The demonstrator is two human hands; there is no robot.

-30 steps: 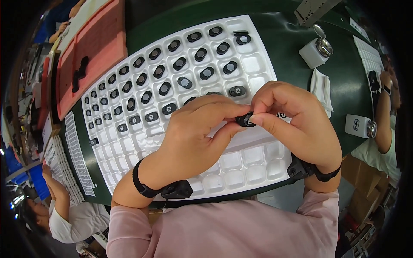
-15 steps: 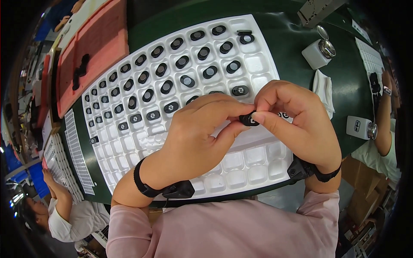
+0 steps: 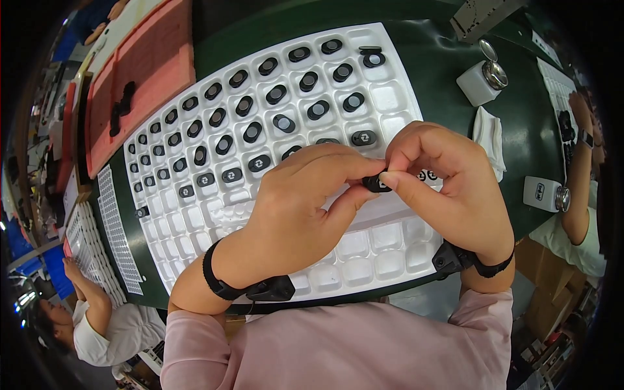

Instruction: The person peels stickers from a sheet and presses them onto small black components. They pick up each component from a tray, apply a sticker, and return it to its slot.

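Between my two hands is a small black oval part (image 3: 375, 184) with a white mark on its face. My left hand (image 3: 302, 201) pinches it between thumb and fingers from the left. From the right, my right hand (image 3: 455, 185) closes on it, thumb tip pressed on its top. Both hands hover over a white moulded tray (image 3: 388, 97) with rows of square pockets. Many pockets hold similar black oval parts (image 3: 318, 109), most with a grey round centre, some with a white mark. Small round black stickers (image 3: 427, 175) show partly behind my right fingers.
On the dark green table (image 3: 429, 65) stand two white bottles with metal tops, one flipped open (image 3: 481, 83) and one lying toward the right (image 3: 545, 194). A folded white cloth (image 3: 488, 140) lies between. Red foam (image 3: 140, 78) sits at left. Co-workers sit at both sides.
My hands stay almost in place, with the black part tilted slightly between the fingertips. The co-worker's hand at the far right has moved upward.
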